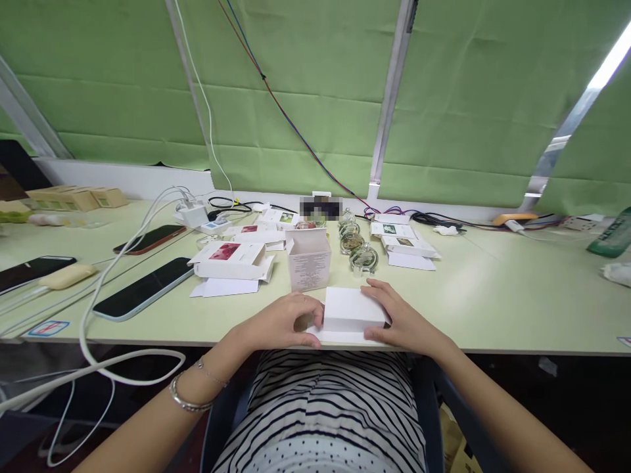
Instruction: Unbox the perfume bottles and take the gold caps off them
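Note:
A plain white cardboard box [353, 309] lies at the table's front edge, its long side toward me. My left hand [296, 320] is at its left end, fingers curled and thumb low against the white flap. My right hand [394, 318] grips the right end, with fingers over the top and the thumb at the front. Just behind stands an upright white box [309, 261] with printed text and an open top. Round glass jars [363, 259] run in a row behind the box, to its right.
Flattened white cartons with red pictures [229, 257] lie to the left, and others with green pictures [404, 243] to the right. Phones [145, 289], white cables [98, 289] and a charger block [192, 213] occupy the left side. A green bottle [610, 235] stands far right.

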Demonstrator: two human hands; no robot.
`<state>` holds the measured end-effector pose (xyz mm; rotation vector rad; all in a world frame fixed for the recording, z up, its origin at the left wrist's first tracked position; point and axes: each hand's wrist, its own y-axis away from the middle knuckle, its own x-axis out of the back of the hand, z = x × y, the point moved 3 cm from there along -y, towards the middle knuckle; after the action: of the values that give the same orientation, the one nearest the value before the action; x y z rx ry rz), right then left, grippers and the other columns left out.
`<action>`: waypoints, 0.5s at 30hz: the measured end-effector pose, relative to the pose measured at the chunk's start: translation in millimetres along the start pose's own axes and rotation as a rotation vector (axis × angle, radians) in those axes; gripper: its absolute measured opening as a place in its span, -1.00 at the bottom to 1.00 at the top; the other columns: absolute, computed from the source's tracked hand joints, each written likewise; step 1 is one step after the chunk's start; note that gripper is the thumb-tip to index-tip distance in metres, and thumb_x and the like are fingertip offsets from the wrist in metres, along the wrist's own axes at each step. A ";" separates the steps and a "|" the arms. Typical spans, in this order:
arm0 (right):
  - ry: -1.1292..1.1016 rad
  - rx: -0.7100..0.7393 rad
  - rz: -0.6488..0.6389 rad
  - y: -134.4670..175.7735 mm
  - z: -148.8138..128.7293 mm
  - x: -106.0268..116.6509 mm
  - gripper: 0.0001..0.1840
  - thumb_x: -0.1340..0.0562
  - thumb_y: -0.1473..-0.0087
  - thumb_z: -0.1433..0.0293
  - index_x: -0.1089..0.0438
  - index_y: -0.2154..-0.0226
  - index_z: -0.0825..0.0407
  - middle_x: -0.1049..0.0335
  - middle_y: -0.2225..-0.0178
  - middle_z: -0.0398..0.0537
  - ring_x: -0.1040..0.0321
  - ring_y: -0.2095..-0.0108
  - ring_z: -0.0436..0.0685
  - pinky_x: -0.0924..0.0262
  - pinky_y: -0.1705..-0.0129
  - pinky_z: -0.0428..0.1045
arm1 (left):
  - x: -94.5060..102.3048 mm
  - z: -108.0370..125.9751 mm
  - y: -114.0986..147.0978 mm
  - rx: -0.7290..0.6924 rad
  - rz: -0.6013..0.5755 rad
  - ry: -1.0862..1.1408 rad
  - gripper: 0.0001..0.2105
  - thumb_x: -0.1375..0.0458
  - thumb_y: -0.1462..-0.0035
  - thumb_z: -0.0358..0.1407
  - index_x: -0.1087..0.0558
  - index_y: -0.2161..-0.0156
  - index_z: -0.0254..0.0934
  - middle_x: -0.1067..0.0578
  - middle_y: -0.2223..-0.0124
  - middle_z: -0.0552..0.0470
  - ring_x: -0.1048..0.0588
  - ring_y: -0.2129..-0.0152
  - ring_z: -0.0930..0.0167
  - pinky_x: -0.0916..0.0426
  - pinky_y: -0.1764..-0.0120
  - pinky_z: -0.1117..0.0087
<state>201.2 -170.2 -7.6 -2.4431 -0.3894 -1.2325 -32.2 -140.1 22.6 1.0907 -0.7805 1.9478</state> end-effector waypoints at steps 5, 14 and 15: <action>0.042 0.015 -0.011 -0.5 -4.7 2.3 -0.35 -0.14 0.03 0.03 -0.12 -0.07 -0.02 0.00 -0.14 0.08 0.13 -0.17 0.24 0.13 -0.16 0.21 | -1.9 -1.7 0.2 0.024 -0.004 -0.004 -0.76 -0.14 -0.01 -0.10 -0.38 0.35 -0.24 -0.43 0.28 0.08 -0.37 0.32 0.42 -0.18 0.22 0.45; 0.021 0.071 0.041 0.8 -5.3 7.8 -0.45 -0.19 0.05 0.10 -0.21 0.00 -0.04 -0.10 -0.08 0.06 0.06 -0.11 0.26 0.02 -0.10 0.22 | -0.1 0.6 -0.6 0.113 0.039 -0.037 -0.77 -0.13 -0.02 -0.15 -0.25 0.44 -0.27 -0.37 0.41 0.14 -0.31 0.44 0.46 -0.15 0.37 0.49; 0.014 0.081 0.044 1.0 -5.4 8.4 -0.45 -0.19 0.05 0.10 -0.22 0.01 -0.05 -0.11 -0.07 0.06 0.06 -0.11 0.26 0.02 -0.09 0.22 | 0.0 0.6 -0.4 0.118 0.042 -0.039 -0.77 -0.12 -0.02 -0.14 -0.25 0.43 -0.27 -0.37 0.40 0.12 -0.31 0.43 0.45 -0.15 0.37 0.48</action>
<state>202.7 -172.9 1.9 -2.3608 -0.3728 -1.1915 -31.6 -140.3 22.9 1.1938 -0.7220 2.0353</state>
